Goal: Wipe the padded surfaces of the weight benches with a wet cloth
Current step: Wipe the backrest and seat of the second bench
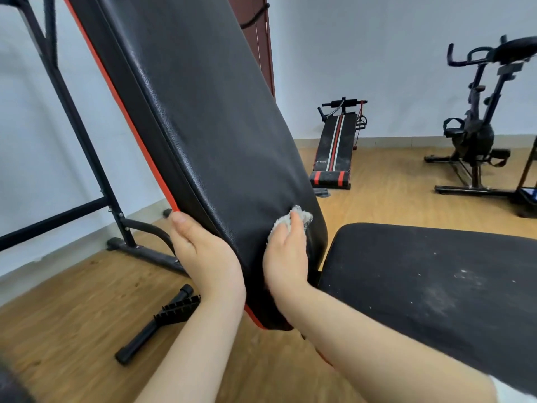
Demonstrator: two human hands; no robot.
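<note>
2 hands sit low on the tilted backrest pad (203, 112). The left hand (203, 254), at 7 o'clock of the frame, grips the pad's red-trimmed edge, thumb on the front and fingers hidden behind. The right hand (286, 257) bends its fingers over a bunched white cloth (305, 217), pressing it to the pad's lower right. At 4 o'clock lies the dusty seat pad (436, 286).
</note>
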